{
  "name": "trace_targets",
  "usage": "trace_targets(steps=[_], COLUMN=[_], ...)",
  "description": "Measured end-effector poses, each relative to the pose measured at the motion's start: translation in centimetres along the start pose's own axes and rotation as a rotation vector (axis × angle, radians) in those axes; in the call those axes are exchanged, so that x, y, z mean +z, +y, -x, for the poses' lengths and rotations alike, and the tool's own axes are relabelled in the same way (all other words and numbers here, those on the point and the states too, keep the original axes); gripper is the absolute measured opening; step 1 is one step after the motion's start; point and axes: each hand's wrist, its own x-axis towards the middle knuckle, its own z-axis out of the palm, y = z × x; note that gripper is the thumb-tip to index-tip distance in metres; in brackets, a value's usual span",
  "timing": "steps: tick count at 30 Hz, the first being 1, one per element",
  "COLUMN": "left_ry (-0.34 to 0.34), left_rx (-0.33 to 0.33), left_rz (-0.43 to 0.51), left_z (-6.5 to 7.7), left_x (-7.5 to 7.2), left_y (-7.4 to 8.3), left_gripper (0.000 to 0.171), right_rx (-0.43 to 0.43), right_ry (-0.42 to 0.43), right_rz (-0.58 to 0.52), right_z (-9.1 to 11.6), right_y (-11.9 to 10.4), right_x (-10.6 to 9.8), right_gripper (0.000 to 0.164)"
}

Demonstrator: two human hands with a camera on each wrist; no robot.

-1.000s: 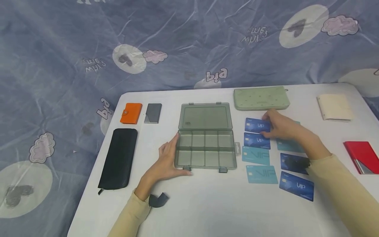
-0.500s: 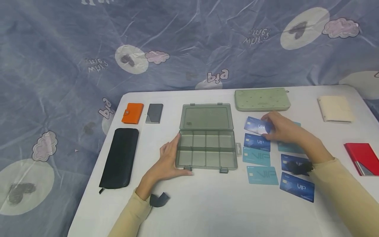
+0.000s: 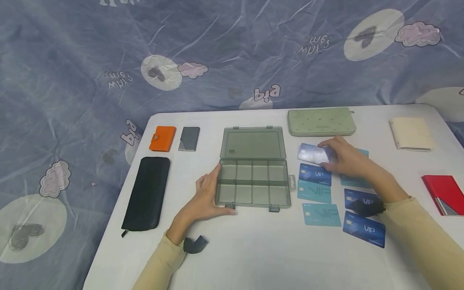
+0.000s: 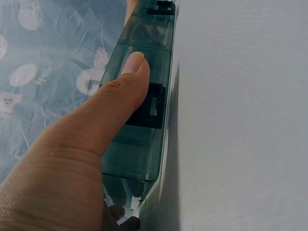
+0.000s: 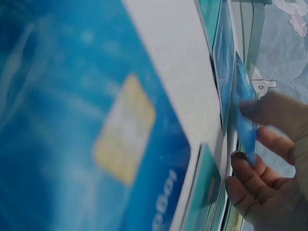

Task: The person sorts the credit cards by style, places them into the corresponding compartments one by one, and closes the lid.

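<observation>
In the head view, my right hand (image 3: pixel 346 158) pinches a blue VIP card (image 3: pixel 309 153) between thumb and fingers, its face catching the light. The right wrist view shows this card (image 5: pixel 244 118) tilted, with the thumb on one face. My left hand (image 3: pixel 203 197) rests at the left front corner of a translucent green compartment box (image 3: pixel 252 182), whose lid (image 3: pixel 252 143) lies folded back. In the left wrist view, the thumb (image 4: pixel 137 72) lies straight against the box's front wall beside a dark latch (image 4: pixel 151 108). The box's compartments look bare.
More cards lie near my right arm: a blue card (image 3: pixel 314 174), teal cards (image 3: pixel 313 191) and a front blue card (image 3: pixel 364 228). Around them are a green wallet (image 3: pixel 322 121), cream holder (image 3: pixel 411 133) and red holder (image 3: pixel 444 194). Leftward sit a black wallet (image 3: pixel 146 193), orange wallet (image 3: pixel 162 138) and grey holder (image 3: pixel 189 139).
The blue card at the back, flat one second ago, has been lifted and tilted by my right hand, and its face now reflects light. My left hand stays at the box.
</observation>
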Motion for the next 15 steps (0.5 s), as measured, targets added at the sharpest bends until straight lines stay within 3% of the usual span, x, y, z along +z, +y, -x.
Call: trace_targets(steps=[15], left_ry=[-0.004], left_rx=[-0.004], left_rz=[-0.019], left_z=[-0.08], left_x=[0.21], left_y=[-0.19], left_gripper=[0.138], right_rx=[0.032], right_ry=[-0.010], right_rz=[0.032], right_z=[-0.14], right_y=[-0.54], right_x=[0.32], right_gripper=[0.066])
